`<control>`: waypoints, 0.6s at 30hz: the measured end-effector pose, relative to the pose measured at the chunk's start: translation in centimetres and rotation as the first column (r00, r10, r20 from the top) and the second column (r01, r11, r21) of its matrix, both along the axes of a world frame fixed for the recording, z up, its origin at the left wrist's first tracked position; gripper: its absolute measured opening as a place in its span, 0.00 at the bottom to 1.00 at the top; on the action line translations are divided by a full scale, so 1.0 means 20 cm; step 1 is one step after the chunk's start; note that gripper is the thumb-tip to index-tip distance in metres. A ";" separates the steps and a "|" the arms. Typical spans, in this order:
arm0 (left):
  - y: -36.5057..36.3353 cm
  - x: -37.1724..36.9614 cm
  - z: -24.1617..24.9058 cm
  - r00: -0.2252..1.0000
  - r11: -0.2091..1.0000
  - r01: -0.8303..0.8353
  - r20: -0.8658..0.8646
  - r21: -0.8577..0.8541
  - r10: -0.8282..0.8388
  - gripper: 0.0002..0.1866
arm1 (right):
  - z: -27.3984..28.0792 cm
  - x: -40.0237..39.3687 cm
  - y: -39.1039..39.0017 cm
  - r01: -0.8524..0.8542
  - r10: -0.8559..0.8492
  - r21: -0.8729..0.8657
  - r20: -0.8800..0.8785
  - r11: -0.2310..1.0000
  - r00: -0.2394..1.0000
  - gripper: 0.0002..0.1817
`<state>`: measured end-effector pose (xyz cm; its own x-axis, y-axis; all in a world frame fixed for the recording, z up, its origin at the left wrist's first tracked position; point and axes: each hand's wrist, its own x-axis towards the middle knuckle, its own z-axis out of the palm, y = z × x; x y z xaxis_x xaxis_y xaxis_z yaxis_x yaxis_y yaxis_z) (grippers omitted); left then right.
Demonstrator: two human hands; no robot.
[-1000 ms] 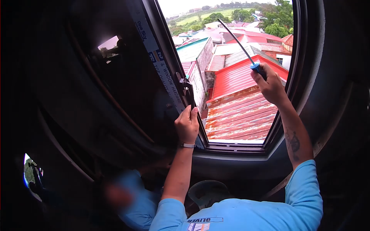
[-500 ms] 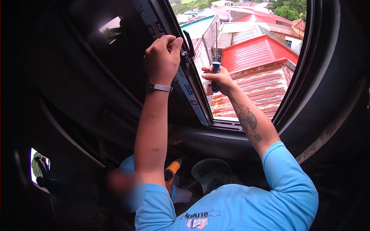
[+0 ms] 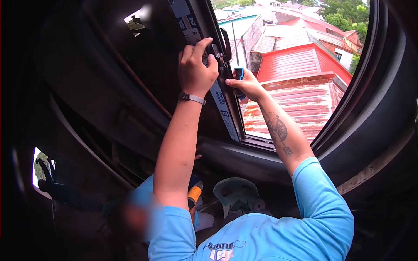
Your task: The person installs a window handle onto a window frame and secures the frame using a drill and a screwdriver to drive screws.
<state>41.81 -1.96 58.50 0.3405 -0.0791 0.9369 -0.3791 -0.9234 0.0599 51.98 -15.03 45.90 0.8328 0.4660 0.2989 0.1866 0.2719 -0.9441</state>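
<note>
Blue-black screwdriver grip (image 3: 239,73), partly hidden by the right hand (image 3: 250,86)

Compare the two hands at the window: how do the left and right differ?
The right hand grips a blue-and-black screwdriver; the left hand holds no visible tool, its thumb and forefinger apart beside the window latch.
The left hand has a wristband; the right hand has none, but a tattoo marks its forearm.
Both hands are bare and close to the latch.
</note>
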 end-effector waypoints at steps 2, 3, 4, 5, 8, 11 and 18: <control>0.00 0.01 -0.02 0.997 0.998 -0.052 0.050 0.027 0.051 0.19 | -0.03 -0.03 0.00 0.085 -0.085 0.010 0.028 0.996 0.996 0.24; 0.00 0.03 -0.03 0.996 0.998 -0.060 0.075 0.028 0.057 0.17 | -0.04 -0.06 0.00 0.151 -0.152 0.059 0.015 0.987 0.988 0.24; 0.00 0.05 -0.04 0.996 0.998 -0.060 0.061 0.023 0.058 0.17 | -0.04 -0.07 0.00 0.216 -0.217 0.102 0.001 0.971 0.976 0.23; 0.01 0.07 -0.07 0.993 0.997 -0.070 0.101 0.046 0.065 0.17 | -0.05 -0.09 -0.01 0.224 -0.229 0.152 0.014 0.963 0.973 0.23; 0.02 0.10 -0.10 0.987 0.995 -0.073 0.148 0.066 0.063 0.15 | -0.04 -0.13 -0.12 0.292 -0.293 0.028 0.001 0.956 0.956 0.20; 0.03 0.10 -0.10 0.991 0.998 -0.054 0.127 0.026 0.051 0.13 | -0.02 -0.19 -0.26 0.347 -0.349 0.064 0.032 0.936 0.936 0.21; 0.03 0.09 -0.10 0.993 1.000 -0.010 0.119 -0.003 0.010 0.12 | -0.04 -0.40 -0.65 0.669 -0.673 0.077 0.067 0.739 0.736 0.14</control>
